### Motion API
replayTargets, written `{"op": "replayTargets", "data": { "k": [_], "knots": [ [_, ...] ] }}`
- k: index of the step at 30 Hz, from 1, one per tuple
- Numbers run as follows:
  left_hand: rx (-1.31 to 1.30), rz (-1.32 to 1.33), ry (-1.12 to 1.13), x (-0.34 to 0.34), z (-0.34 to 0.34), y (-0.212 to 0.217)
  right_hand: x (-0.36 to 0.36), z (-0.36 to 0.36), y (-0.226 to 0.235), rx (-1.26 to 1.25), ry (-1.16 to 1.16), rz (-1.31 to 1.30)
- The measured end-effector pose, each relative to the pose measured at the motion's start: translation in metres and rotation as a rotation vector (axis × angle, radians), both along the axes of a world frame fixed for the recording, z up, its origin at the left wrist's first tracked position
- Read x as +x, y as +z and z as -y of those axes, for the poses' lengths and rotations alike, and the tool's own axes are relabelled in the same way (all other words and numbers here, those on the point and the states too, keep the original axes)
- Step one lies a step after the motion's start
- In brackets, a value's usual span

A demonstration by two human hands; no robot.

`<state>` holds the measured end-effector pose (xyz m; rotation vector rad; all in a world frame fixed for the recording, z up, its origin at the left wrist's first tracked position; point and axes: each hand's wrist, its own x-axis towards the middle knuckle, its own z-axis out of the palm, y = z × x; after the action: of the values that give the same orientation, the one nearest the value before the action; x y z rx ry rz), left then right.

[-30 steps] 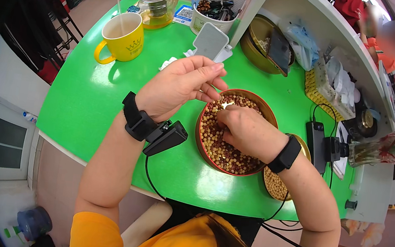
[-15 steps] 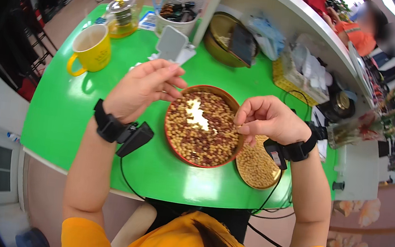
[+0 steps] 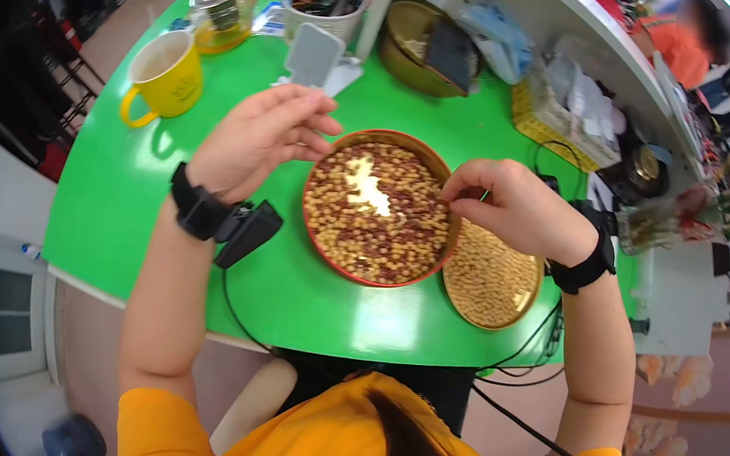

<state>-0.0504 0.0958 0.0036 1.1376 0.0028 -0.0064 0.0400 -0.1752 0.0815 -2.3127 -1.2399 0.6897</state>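
Note:
A red-rimmed round bowl [image 3: 346, 259] of mixed dark red and pale yellow beans stands before me, with bright glare on the beans. To its right, partly under my right forearm and hand, lies a smaller golden dish of pale beans [image 3: 488, 278]. My right hand [image 3: 527, 210] is between the bowl's right rim and the dish, thumb and forefinger pinched; whatever is between them is too small to make out. Beside the bowl's upper left rim hovers my left hand [image 3: 269, 132], its fingers loosely bent and apart, with nothing visible in them.
At the left stand a yellow mug [image 3: 175, 84] and a glass teapot [image 3: 219, 17]. Farther back are a grey phone stand [image 3: 315, 58], a white basket [image 3: 325, 21], an olive basin [image 3: 402, 61] and a yellow basket [image 3: 559, 135]. Black cables [image 3: 542, 341] run near the dish.
My right hand has shifted right from the bowl's rim toward the golden dish. The left hand keeps nearly the same pose, and the whole view has moved slightly.

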Motion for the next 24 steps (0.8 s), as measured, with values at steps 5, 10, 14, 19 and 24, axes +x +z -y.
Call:
{"op": "replayTargets", "data": {
  "k": [5, 10, 14, 19, 24],
  "knots": [
    [-0.012, 0.006, -0.029, 0.003, 0.000, 0.000, -0.007, -0.033, -0.034, 0.001, 0.219, 0.145],
    [-0.033, 0.026, -0.028, 0.001, -0.001, 0.004, -0.006, -0.033, -0.032, -0.055, 0.240, 0.162],
    [-0.006, 0.019, 0.008, -0.003, -0.009, 0.002, -0.014, -0.010, -0.007, -0.072, 0.163, 0.117],
    [-0.047, 0.039, -0.056, -0.005, 0.003, 0.010, -0.019, 0.048, -0.015, -0.084, -0.001, 0.060],
    [-0.025, 0.038, -0.062, -0.005, 0.003, 0.009, -0.026, 0.063, -0.040, -0.081, -0.042, 0.075]
  ]
}}
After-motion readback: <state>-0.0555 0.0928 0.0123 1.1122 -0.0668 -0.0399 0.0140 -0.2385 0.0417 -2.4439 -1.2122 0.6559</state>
